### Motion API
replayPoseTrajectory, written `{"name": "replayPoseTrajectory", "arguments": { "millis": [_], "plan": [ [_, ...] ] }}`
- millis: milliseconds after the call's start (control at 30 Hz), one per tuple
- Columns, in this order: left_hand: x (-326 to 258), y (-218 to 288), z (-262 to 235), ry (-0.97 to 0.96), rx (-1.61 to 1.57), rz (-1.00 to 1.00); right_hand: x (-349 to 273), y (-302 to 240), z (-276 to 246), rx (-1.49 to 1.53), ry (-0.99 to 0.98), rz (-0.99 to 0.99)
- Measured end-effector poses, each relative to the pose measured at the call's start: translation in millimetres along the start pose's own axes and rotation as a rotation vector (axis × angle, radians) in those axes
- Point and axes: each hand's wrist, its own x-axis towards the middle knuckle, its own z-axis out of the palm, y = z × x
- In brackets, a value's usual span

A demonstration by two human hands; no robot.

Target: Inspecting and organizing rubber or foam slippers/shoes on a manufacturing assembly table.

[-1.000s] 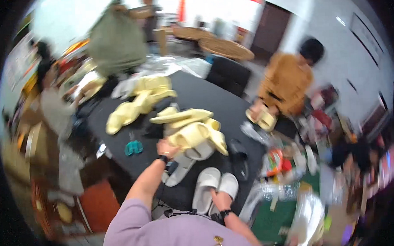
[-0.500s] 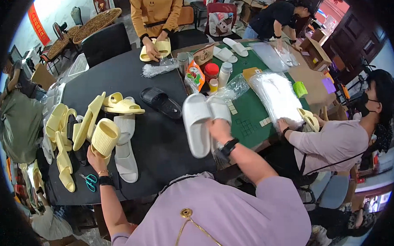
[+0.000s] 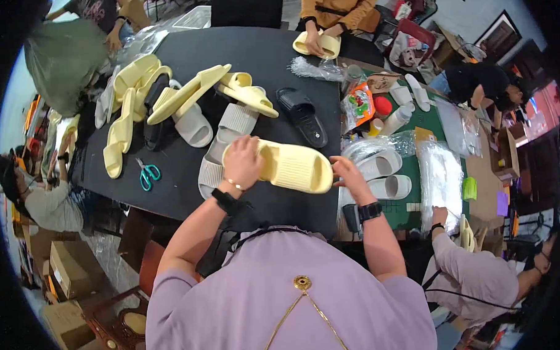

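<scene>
From my remote seat I see both hands clamped on one pale yellow foam slide sandal, held level above the black tabletop. The left hand wraps the heel end; the right hand pinches the toe end, a grip that seems meant to keep the upper facing the wearer for a look. At nine o'clock from the left hand lie teal-handled scissors. At eleven o'clock sits a heap of yellow and grey slides. At one o'clock rests a black slide sandal. At three o'clock, two white slides lie side by side on a green cutting mat.
</scene>
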Motion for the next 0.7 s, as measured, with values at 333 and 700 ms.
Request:
{"name": "replayPoseTrajectory", "arguments": {
  "millis": [333,700],
  "plan": [
    [-28,0,37,-0.354,0.132,-0.113,0,65,14,-0.226,-0.153,0.01],
    [-10,18,44,-0.67,0.122,-0.336,-7,57,-13,-0.288,-0.027,-0.107]
  ]
}}
